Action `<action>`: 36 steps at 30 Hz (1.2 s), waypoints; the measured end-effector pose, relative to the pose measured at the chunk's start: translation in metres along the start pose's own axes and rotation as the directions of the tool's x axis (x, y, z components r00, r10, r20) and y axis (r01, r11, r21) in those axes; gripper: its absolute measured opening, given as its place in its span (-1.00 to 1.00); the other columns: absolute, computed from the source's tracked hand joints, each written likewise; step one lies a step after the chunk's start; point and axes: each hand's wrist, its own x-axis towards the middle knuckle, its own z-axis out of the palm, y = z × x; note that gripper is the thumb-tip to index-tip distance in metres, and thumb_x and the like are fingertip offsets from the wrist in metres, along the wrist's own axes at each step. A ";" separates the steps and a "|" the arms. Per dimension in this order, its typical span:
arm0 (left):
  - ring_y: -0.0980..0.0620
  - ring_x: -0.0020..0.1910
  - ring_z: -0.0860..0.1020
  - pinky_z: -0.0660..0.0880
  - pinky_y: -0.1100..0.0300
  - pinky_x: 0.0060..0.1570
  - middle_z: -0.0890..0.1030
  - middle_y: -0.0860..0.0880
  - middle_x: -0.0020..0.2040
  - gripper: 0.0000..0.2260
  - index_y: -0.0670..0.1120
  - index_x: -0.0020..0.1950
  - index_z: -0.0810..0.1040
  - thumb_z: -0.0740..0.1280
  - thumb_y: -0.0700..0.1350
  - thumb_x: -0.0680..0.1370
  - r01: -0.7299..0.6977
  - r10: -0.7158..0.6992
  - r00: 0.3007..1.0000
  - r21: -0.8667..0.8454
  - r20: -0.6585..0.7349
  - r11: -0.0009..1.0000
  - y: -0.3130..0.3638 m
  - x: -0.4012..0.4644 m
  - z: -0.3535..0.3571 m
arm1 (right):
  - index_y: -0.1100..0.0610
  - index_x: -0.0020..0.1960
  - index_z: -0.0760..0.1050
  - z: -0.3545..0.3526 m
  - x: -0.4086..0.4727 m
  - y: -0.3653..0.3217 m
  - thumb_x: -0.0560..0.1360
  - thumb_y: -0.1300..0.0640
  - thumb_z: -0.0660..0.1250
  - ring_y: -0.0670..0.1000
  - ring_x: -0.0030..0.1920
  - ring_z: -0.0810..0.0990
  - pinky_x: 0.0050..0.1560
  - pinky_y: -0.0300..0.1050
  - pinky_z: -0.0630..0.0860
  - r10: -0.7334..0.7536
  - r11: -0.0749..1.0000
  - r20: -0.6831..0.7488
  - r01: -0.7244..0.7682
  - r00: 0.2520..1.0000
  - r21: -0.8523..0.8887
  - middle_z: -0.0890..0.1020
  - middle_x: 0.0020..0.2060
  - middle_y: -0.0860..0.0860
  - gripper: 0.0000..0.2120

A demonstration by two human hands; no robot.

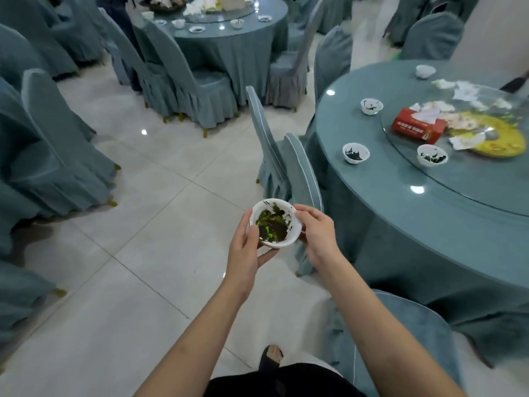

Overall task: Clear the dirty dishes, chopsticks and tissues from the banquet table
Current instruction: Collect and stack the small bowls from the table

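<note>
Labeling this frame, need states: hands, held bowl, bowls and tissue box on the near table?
left hand: grips held bowl
right hand: grips held bowl's rim
held bowl: upright, dirty, off table
three small bowls: upright, dirty, on table
tissue box: open, tissues sticking out

Covered chairs (297, 170) stand pushed in beside the near desk (400, 202), well apart from a far desk (229, 44) ringed by more chairs. A glossy tiled floor (137, 224) lies between them. A red tissue box (418, 128) sits on the turntable (472, 179).
</note>
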 end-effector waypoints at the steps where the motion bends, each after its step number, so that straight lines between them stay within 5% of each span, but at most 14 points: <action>1: -0.06 0.34 0.57 0.64 -0.09 0.15 0.54 -0.01 0.37 -0.69 0.24 0.44 0.47 0.18 -0.03 0.74 0.001 -0.001 0.999 0.006 0.033 1.000 0.002 0.011 0.008 | 0.14 0.03 0.69 -0.005 0.009 -0.004 0.57 0.24 0.37 0.04 -0.15 0.69 -0.20 -0.13 0.62 -0.005 1.000 -0.021 0.005 1.000 0.014 0.74 -0.10 0.10 -0.87; 4: -0.03 0.30 0.59 0.65 -0.06 0.11 0.57 0.02 0.33 -0.69 0.32 0.33 0.53 0.18 -0.06 0.73 0.023 -0.025 0.994 0.022 0.108 0.999 0.007 0.042 0.031 | 0.14 0.03 0.69 -0.021 0.031 -0.016 0.58 0.24 0.37 0.01 -0.16 0.69 -0.17 -0.11 0.65 -0.004 0.999 -0.103 0.009 0.995 0.049 0.74 -0.12 0.08 -0.88; 8: -0.01 0.32 0.58 0.65 -0.08 0.11 0.53 0.01 0.39 -0.65 0.18 0.51 0.42 0.18 -0.08 0.74 0.083 -0.091 0.979 0.052 0.184 0.995 0.004 0.091 0.061 | 0.16 0.07 0.69 -0.041 0.065 -0.028 0.59 0.24 0.36 -0.01 -0.21 0.69 -0.23 -0.14 0.62 -0.009 0.997 -0.205 0.026 0.979 0.076 0.74 -0.13 0.08 -0.86; 12: 0.00 0.32 0.58 0.66 -0.08 0.08 0.54 0.02 0.38 -0.67 0.24 0.44 0.47 0.19 -0.09 0.73 0.114 -0.129 0.955 0.071 0.268 0.991 0.004 0.141 0.096 | 0.16 0.05 0.67 -0.059 0.103 -0.044 0.57 0.26 0.37 0.05 -0.21 0.68 -0.21 -0.07 0.62 0.008 0.992 -0.316 0.032 0.949 0.123 0.73 -0.13 0.12 -0.88; 23: -0.01 0.30 0.58 0.67 -0.05 0.04 0.55 0.01 0.35 -0.68 0.25 0.41 0.49 0.19 -0.08 0.73 0.163 -0.228 0.836 0.171 0.499 0.972 0.041 0.285 0.200 | 0.17 0.10 0.64 -0.089 0.208 -0.117 0.60 0.25 0.34 -0.01 -0.22 0.69 -0.24 -0.15 0.61 -0.039 0.963 -0.550 0.178 0.834 0.202 0.74 -0.19 0.02 -0.86; 36: -0.02 0.30 0.56 0.68 -0.03 0.00 0.53 -0.01 0.33 -0.66 0.21 0.46 0.47 0.23 -0.09 0.72 0.214 -0.342 0.729 0.278 0.593 0.937 0.025 0.361 0.282 | 0.18 0.11 0.65 -0.145 0.280 -0.126 0.59 0.25 0.35 0.07 -0.13 0.69 -0.22 -0.13 0.61 0.033 0.946 -0.672 0.194 0.740 0.260 0.73 -0.03 0.15 -0.86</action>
